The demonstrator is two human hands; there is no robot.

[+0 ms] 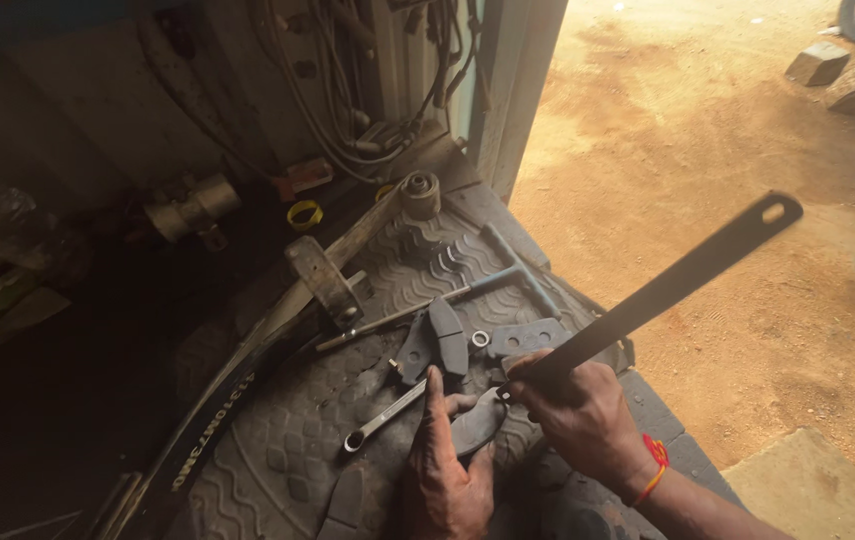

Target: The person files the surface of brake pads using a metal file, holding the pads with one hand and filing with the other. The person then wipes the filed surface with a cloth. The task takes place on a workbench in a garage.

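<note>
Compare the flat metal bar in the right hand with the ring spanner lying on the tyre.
The flat bar is lifted off the tyre, gripped by the right hand and angled up to the right; the ring spanner lies flat on the tyre, beside the left hand. The bar is longer, wider and dark; the spanner is slim and shiny. Both are metal with a hole at one end.
</note>
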